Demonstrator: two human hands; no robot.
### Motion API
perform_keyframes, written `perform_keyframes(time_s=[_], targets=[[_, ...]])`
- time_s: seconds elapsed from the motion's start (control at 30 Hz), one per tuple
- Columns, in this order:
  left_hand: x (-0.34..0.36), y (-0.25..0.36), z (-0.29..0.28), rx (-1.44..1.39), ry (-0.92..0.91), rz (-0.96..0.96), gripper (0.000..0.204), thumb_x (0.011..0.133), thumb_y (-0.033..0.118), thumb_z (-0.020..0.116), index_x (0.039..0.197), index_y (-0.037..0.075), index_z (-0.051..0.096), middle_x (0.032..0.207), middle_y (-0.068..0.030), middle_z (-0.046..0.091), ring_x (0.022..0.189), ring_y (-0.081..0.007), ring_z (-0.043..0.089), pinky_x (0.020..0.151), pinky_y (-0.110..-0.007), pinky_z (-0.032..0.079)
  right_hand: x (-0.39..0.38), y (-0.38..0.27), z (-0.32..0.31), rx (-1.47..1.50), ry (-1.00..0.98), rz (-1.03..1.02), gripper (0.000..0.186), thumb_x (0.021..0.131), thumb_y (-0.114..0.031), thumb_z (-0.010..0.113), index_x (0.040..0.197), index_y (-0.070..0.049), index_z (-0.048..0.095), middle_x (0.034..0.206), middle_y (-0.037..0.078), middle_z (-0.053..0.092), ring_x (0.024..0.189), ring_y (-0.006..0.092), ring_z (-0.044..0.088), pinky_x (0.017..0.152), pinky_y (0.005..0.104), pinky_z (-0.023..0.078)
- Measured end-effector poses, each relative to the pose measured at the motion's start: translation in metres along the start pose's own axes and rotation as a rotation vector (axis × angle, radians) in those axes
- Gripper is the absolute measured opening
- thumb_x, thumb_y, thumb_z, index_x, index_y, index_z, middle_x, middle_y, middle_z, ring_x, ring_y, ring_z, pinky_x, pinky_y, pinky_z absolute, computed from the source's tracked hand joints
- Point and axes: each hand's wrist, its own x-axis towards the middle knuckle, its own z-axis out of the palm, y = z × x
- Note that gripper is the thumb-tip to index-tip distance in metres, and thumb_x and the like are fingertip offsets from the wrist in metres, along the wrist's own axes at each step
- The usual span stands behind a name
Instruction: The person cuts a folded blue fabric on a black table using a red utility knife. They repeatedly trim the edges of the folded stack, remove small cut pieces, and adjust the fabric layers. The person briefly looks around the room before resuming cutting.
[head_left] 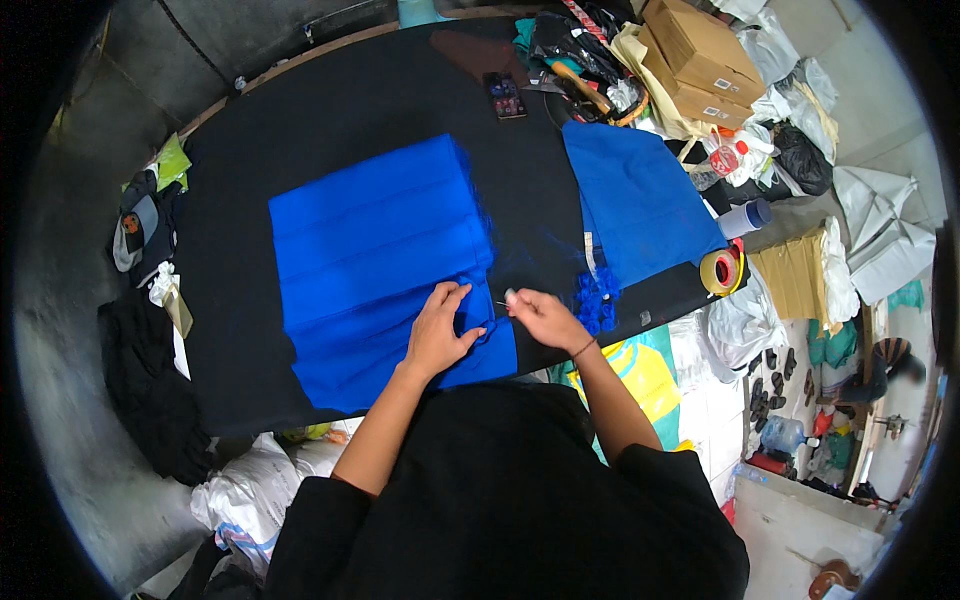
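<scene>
A bright blue cloth (375, 230), creased in bands and frayed along its right edge, lies on the black-covered table. On its near right corner rests my left hand (437, 328), the thumb and fingers apart, fingertips touching the fabric beside a small raised fold. Just right of that corner, my right hand (545, 320) is closed in a pinch. A thin, shiny needle (501, 303) sticks out of its fingertips toward the cloth. The needle is too small to make out any thread.
A second blue cloth (640, 195) lies to the right, near a clump of blue thread scraps (597, 300) and a tape roll (718, 272). A phone (505, 95) is at the back. Cardboard boxes (705, 60) and bags crowd the far right; dark clothes (150, 380) lie left.
</scene>
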Motion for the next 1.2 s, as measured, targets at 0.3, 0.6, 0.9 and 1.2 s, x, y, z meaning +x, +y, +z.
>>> perform_keyframes(time_s=[0.3,0.6,0.9,1.2], targets=[[-0.003,-0.006,0.003,-0.012,-0.029,0.036,0.079,0.075,0.02,0.091,0.143,0.0,0.058,0.139,-0.0174,0.056,0.128,-0.0384,0.058,0.105,-0.044,0.052,0.018,-0.022,-0.009,-0.334,-0.243,0.016,0.064,0.108,-0.055,0.054,0.083,0.001,0.074,0.073,0.014,0.072,0.069,0.0252,0.07,0.069,0.0397,0.053],[-0.002,-0.009,0.0,-0.052,-0.072,0.015,0.081,0.076,0.021,0.09,0.146,0.0,0.055,0.142,-0.0207,0.055,0.131,-0.0405,0.057,0.11,-0.044,0.049,0.019,-0.023,-0.006,-0.228,-0.321,0.077,0.067,0.107,-0.058,0.056,0.084,0.002,0.075,0.074,0.012,0.073,0.07,0.0192,0.069,0.071,0.0364,0.054],[-0.003,-0.007,0.0,-0.035,-0.09,-0.005,0.081,0.077,0.02,0.09,0.147,0.001,0.055,0.142,-0.0201,0.055,0.131,-0.0403,0.057,0.11,-0.044,0.049,0.02,-0.009,-0.001,-0.111,-0.28,-0.03,0.059,0.109,-0.048,0.06,0.077,0.0,0.07,0.062,0.003,0.059,0.06,0.0089,0.049,0.058,0.0324,0.042],[-0.003,-0.007,-0.001,-0.039,-0.058,0.0,0.084,0.076,0.019,0.091,0.149,0.002,0.054,0.143,-0.0211,0.054,0.132,-0.0412,0.056,0.111,-0.044,0.049,0.025,-0.006,-0.003,-0.148,-0.301,0.002,0.062,0.108,-0.053,0.058,0.078,0.0,0.072,0.065,0.006,0.065,0.063,0.0124,0.057,0.063,0.0343,0.047]])
